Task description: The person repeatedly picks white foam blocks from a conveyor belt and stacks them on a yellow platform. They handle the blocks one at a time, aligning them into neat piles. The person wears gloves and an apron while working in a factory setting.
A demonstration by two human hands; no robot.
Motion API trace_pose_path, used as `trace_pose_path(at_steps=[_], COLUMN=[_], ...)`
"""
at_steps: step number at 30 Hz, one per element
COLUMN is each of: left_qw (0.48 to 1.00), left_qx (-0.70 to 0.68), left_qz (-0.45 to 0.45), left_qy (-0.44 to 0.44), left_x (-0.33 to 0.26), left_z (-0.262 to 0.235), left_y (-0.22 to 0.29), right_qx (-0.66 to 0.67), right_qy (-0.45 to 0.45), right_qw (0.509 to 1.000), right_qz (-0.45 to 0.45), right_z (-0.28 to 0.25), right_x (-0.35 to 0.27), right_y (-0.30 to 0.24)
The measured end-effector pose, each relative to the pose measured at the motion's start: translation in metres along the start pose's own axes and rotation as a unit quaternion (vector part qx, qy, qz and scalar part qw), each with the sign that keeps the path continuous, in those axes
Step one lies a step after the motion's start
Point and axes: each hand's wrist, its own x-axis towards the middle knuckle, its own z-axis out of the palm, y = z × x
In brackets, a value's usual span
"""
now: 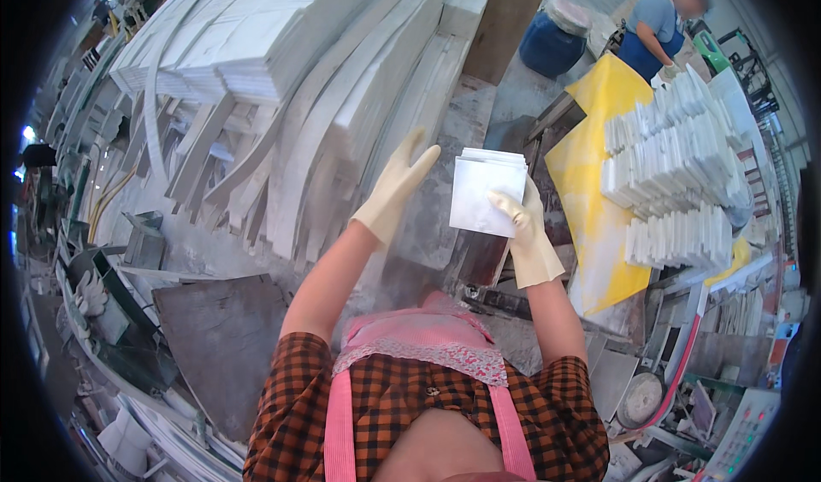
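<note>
In a cream rubber glove, my right hand (523, 212) grips a small stack of square white tiles (486, 187), the thumb lying across the front tile. My left hand (399, 183), gloved the same way, reaches forward with fingers stretched and thumb apart, holding nothing. It is beside long white slabs (385, 106) that stand on edge. To the right, rows of similar white tiles (663, 161) stand on edge on a bench covered with a yellow sheet (599, 97).
Large stacked white slabs (222, 33) fill the far left. A blue barrel (552, 44) stands at the back, near a co-worker in a blue apron (643, 53). A dark board (224, 337) leans at the near left. A control panel with lit buttons (742, 435) is at the lower right.
</note>
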Motion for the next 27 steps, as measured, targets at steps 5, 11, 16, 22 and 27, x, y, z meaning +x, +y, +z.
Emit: trace_pose_path(at_steps=[5,11,16,22,27], left_qw=[0.926,0.859,0.872,0.886,0.886], left_qx=[0.353,0.488,0.461,0.450,0.452], left_qz=[0.114,0.133,0.141,0.094,0.084], left_qy=[0.072,0.074,0.088,0.058,0.055], left_x=[0.122,0.196,0.193,0.194,0.193], left_z=[0.019,0.026,0.025,0.022,0.023], left_y=[-0.038,-0.085,-0.088,-0.073,-0.072], right_qx=[-0.129,-0.407,-0.655,-0.723,-0.723], right_qy=[0.029,-0.020,-0.080,-0.132,-0.146], right_qw=[0.991,0.913,0.745,0.673,0.669], right_qz=[-0.009,-0.029,-0.099,-0.087,-0.091], right_z=[-0.034,-0.059,-0.025,0.022,0.029], right_x=[0.090,0.237,0.357,0.460,0.489], right_y=[-0.016,-0.030,-0.049,-0.057,-0.049])
